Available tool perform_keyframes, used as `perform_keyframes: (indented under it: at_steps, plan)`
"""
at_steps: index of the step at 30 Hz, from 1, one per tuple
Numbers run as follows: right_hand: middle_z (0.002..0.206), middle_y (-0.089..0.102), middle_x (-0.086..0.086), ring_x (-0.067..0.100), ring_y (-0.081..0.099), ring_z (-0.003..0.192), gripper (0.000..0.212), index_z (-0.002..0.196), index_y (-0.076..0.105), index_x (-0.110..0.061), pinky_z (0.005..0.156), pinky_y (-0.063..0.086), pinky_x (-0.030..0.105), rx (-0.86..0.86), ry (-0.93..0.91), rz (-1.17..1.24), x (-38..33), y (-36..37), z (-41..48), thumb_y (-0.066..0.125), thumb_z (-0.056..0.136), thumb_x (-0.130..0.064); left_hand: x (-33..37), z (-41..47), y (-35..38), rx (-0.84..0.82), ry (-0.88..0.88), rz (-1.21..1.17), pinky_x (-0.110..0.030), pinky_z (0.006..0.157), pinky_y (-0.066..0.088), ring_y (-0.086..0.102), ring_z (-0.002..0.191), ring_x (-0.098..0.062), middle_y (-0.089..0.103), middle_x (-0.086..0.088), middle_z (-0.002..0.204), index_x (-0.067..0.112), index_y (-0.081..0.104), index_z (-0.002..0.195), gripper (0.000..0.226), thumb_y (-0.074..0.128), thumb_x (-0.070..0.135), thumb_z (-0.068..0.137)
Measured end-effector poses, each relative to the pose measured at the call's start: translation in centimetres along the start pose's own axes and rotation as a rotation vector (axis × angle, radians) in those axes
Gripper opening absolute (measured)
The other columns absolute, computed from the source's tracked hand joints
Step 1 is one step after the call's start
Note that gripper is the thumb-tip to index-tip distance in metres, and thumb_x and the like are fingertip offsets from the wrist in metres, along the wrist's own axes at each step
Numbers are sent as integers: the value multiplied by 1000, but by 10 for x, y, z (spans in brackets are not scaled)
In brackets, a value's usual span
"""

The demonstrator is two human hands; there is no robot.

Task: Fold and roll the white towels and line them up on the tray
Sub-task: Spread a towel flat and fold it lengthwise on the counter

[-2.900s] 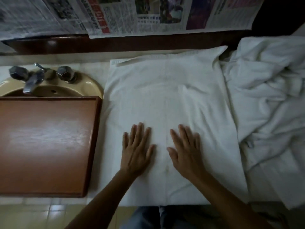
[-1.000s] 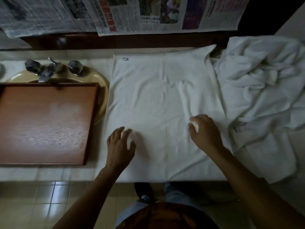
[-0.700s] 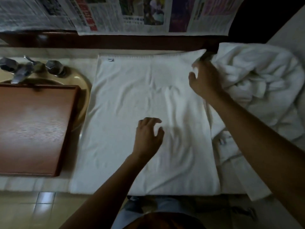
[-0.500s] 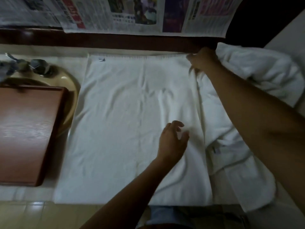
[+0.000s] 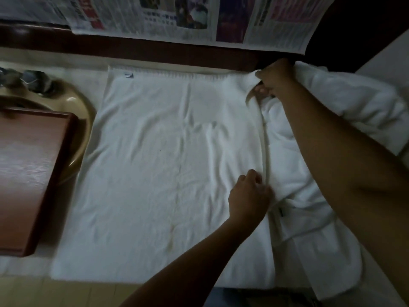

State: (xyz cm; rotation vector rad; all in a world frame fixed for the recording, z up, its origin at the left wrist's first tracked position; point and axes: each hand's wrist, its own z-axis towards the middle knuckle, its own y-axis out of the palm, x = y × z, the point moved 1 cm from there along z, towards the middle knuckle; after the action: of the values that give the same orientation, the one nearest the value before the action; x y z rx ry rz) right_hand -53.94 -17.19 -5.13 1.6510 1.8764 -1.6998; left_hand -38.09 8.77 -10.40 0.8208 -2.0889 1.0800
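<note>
Both hands grip the right edge of the flat towel (image 5: 166, 173). Closest to me, the left hand (image 5: 249, 196) is curled up, and it looks like it pinches that edge about halfway along. Farther off, the right hand (image 5: 274, 78) is closed tight on the towel's far right corner. That corner is lifted a little off the counter (image 5: 90, 70), close to its back edge.

The towel is spread flat in the middle of the counter. It reaches from the front edge almost to the back edge, and its long way runs from near me to far from me. So all of the towel lies to the left of both hands.

I think the next move is a fold, bringing the right edge over to the left. Both hands would have to go together so the edge stays straight.

The pile of towels (image 5: 345, 103) lies on the right, touching the flat one, and the right arm reaches over it. I would be careful not to drag it along.

The tray (image 5: 28, 173) waits at the left end, on top of the sink (image 5: 77, 103).
</note>
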Motion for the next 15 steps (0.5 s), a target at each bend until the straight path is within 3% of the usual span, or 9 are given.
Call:
perform_keyframes:
  at_steps: [2, 4, 7, 8, 11, 13, 15]
  plan:
    - [93, 70, 5, 13, 67, 62, 11, 97, 68, -15, 52, 56, 23, -28, -23, 94, -9, -4, -6, 73, 95, -24, 0, 1, -5, -27, 22, 10, -45, 71, 61, 61, 72, -19, 61, 1, 85, 22, 56, 91, 10, 53, 29, 97]
    - [97, 69, 3, 15, 69, 78, 12, 93, 67, -18, 63, 60, 24, -61, -65, 187, -22, -10, -15, 76, 93, -26, 2, -4, -17, -45, 43, -50, -41, 69, 60, 61, 71, -18, 63, 0, 83, 17, 56, 86, 13, 54, 22, 98]
    - [104, 70, -4, 10, 69, 93, 26, 113, 70, -18, 72, 60, 23, -115, -230, 189, -38, -10, -32, 79, 91, -28, 4, -19, -45, -53, 49, -225, -13, 62, 49, 62, 76, -5, 68, 6, 92, 15, 62, 93, 13, 57, 25, 100]
    - [104, 70, -7, 6, 68, 93, 27, 116, 70, -19, 73, 59, 20, -143, -302, 178, -45, -6, -41, 78, 91, -28, 3, -24, -57, -50, 35, -298, -14, 65, 51, 63, 78, -5, 69, 7, 94, 15, 64, 95, 13, 58, 27, 99]
    - [99, 67, -11, 3, 65, 89, 16, 108, 67, -23, 70, 53, 16, -189, -468, 173, -69, 17, -59, 74, 93, -22, -5, -35, -99, -88, -46, -638, -43, 82, 62, 72, 88, -25, 74, -4, 94, 11, 65, 97, 13, 60, 24, 96]
    - [95, 68, -7, 9, 66, 91, 7, 98, 69, -25, 76, 57, 24, -235, -516, 192, -86, 36, -68, 69, 95, -19, -13, -41, -132, -109, -74, -815, -43, 79, 58, 70, 87, -29, 71, -13, 93, -1, 60, 103, 15, 57, 13, 102]
    - [94, 69, -2, 13, 69, 92, 7, 100, 72, -21, 83, 62, 34, -301, -521, 241, -104, 59, -78, 67, 97, -17, -25, -46, -169, -80, -55, -882, -41, 75, 55, 65, 86, -30, 68, -17, 93, -2, 57, 102, 17, 54, 14, 104]
